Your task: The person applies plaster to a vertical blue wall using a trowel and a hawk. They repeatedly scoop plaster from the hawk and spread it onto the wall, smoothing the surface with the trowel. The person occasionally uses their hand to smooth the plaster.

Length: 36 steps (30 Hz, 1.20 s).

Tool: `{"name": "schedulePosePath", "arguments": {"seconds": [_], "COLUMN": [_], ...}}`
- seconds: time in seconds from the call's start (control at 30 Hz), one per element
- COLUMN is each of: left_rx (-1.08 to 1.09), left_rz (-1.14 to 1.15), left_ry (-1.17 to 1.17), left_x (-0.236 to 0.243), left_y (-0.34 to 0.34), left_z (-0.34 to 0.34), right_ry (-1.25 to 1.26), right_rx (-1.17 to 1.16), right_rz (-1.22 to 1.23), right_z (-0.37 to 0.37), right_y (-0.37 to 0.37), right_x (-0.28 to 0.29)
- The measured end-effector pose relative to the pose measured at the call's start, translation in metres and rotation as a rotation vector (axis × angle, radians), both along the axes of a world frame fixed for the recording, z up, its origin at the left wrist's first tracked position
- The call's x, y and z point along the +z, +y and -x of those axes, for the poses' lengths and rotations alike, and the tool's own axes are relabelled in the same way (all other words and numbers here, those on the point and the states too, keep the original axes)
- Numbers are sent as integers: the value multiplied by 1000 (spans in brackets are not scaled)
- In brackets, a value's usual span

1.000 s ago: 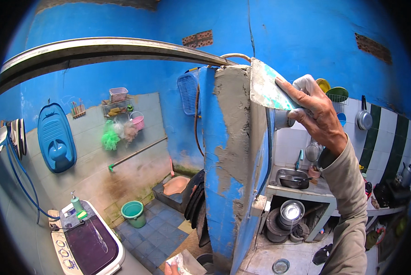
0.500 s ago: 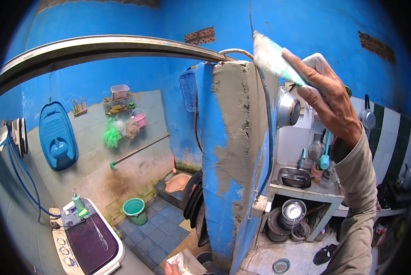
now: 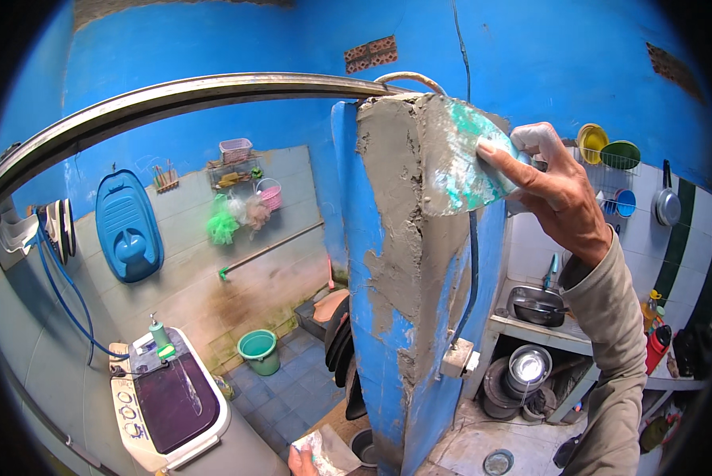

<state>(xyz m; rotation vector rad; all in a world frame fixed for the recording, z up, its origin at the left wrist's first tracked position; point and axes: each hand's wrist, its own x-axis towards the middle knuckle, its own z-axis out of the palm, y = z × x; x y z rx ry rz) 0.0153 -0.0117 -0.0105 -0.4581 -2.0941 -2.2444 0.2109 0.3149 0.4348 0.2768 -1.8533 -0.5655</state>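
Observation:
My right hand [image 3: 558, 190] grips a flat green-and-white plaster spreader [image 3: 471, 155], thumb on its face. The spreader lies against the upper right side of a wall end [image 3: 387, 198], which carries wet grey plaster down its edge over blue paint. Ragged ridges of plaster run along the corner. Low in the picture, my left hand [image 3: 302, 460] is closed around a pale flat board [image 3: 328, 454] smeared with white and grey paste; most of that hand is cut off. A dark cable [image 3: 473, 278] hangs down the wall's right side, below the spreader.
A metal rail [image 3: 181, 94] meets the wall's top. On the left stand a washing machine [image 3: 173, 397] and a green bucket [image 3: 258, 351]. To the right are a sink [image 3: 537, 305] and pots [image 3: 529, 369] beneath the counter. A socket box [image 3: 457, 358] sits low on the wall.
My right hand has brought the spreader down and left onto the wall's upper side, its face now turned toward me. The view has shifted a little. My left hand still holds the board.

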Motion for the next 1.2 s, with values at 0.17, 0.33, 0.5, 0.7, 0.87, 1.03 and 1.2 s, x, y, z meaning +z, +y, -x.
{"name": "schedulePosePath", "arguments": {"seconds": [0.17, 0.33, 0.5, 0.7, 0.87, 1.03, 1.2], "left_rx": [30, 77, 106, 96, 93, 119, 91], "left_rz": [-37, 23, -9, -11, 3, -22, 11], "left_ry": [35, 34, 12, -30, -30, -72, 9], "left_x": [-19, -17, -15, -10, -7, -18, -16], "left_y": [6, 6, 10, 3, 1, -2, -1], "left_z": [-4, -13, -19, -24, -26, -24, -23], "right_ry": [-13, -35, -43, -92, -137, -119, -85], "right_rx": [61, 97, 103, 156, 142, 176, 197], "right_rz": [-21, -11, -4, 114, 198, 248, 213], "right_z": [12, 21, 24, 27, 16, -3, -1], "right_y": [12, 28, 28, 28, 32, 24, 6], "right_x": [2, 1, -7, -28, -53, -49, -20]}}
